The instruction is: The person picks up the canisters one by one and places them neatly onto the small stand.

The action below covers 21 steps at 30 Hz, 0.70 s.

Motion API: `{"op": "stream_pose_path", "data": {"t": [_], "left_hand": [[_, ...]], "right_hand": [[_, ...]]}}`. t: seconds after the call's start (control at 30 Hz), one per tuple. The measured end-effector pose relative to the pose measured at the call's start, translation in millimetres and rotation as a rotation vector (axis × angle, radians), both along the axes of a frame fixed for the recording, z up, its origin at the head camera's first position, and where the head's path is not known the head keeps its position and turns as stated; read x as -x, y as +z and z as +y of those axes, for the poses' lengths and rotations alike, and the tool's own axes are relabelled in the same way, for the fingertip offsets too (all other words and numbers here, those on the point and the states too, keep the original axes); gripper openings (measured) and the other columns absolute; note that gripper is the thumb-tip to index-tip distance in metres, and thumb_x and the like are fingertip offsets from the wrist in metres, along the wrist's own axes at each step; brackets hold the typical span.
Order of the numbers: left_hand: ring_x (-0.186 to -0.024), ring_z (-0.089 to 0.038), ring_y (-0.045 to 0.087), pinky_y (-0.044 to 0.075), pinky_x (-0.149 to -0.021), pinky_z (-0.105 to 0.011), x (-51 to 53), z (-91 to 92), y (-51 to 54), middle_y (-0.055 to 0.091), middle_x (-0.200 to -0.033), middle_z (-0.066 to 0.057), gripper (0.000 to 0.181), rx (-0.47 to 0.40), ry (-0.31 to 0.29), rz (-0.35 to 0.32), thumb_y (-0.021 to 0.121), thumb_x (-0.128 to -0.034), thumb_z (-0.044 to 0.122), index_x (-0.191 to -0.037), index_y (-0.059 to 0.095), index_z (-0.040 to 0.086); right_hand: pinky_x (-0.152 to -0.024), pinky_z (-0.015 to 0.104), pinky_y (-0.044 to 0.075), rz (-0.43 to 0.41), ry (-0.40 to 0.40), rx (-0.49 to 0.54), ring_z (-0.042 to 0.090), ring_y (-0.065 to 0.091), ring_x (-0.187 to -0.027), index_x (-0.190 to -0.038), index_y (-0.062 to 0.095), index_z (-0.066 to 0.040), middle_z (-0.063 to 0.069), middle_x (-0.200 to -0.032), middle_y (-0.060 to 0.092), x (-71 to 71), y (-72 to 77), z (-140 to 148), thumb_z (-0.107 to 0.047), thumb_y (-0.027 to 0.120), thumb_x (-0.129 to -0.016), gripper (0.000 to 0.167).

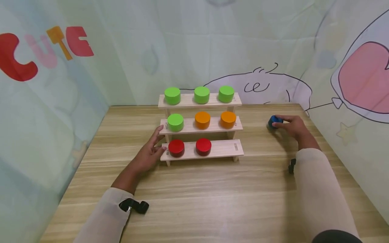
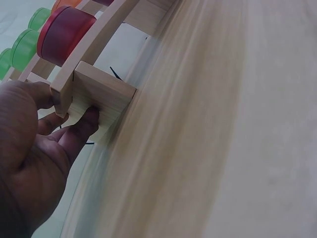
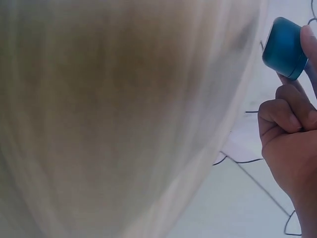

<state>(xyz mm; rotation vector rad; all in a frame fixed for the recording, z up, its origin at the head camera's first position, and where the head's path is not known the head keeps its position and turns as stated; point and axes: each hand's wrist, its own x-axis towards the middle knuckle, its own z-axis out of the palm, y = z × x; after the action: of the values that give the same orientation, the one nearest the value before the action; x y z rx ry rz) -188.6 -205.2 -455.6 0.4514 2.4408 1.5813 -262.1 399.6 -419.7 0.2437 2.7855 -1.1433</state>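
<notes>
A three-step wooden stand [image 1: 222, 153] stands at the middle of the table. On its top step sit three green discs [image 1: 202, 95]. The middle step carries one green disc [image 1: 175, 123] and two orange discs [image 1: 202, 120]. Two red discs [image 1: 203, 147] are on the left and middle of the bottom step. My left hand [image 1: 149, 153] holds the stand's left end, thumb at the bottom board and fingers by the leg in the left wrist view. At the right, my right hand [image 1: 293, 127] pinches a blue disc [image 1: 275, 122] between thumb and fingers; whether it touches the table is unclear.
The wood-grain table [image 1: 194, 202] ends at a printed cloth backdrop [image 1: 136, 50] behind and at both sides. A dark rounded object [image 1: 335, 236] shows at the bottom right edge. Black straps with small devices [image 1: 133, 205] are on the wrists.
</notes>
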Motion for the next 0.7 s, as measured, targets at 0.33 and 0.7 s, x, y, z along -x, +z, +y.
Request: {"op": "stream_pose_path", "data": {"t": [0.33, 0.7], "left_hand": [[-0.149, -0.057, 0.051, 0.052, -0.115, -0.059, 0.0, 0.3, 0.4, 0.025, -0.180, -0.025, 0.094, -0.004, -0.014, 0.014, 0.059, -0.1116, 0.005, -0.174, 0.004, 0.049], [-0.148, -0.057, 0.052, 0.052, -0.115, -0.059, 0.6, -0.7, -1.2, 0.025, -0.180, -0.026, 0.094, -0.004, -0.018, 0.021, 0.059, -0.1112, 0.004, -0.175, 0.004, 0.047]], "right_hand": [[-0.130, 0.069, 0.033, 0.095, -0.021, 0.045, 0.053, 0.028, -0.164, -0.159, 0.055, -0.007, 0.029, -0.171, 0.040, -3.1, 15.9, -25.9, -0.046, 0.078, -0.101, 0.073], [-0.121, 0.065, 0.048, 0.189, -0.073, 0.047, 0.051, 0.045, -0.155, -0.156, 0.059, -0.008, 0.030, -0.166, 0.048, -26.7, 40.1, -78.2, -0.047, 0.075, -0.103, 0.068]]}}
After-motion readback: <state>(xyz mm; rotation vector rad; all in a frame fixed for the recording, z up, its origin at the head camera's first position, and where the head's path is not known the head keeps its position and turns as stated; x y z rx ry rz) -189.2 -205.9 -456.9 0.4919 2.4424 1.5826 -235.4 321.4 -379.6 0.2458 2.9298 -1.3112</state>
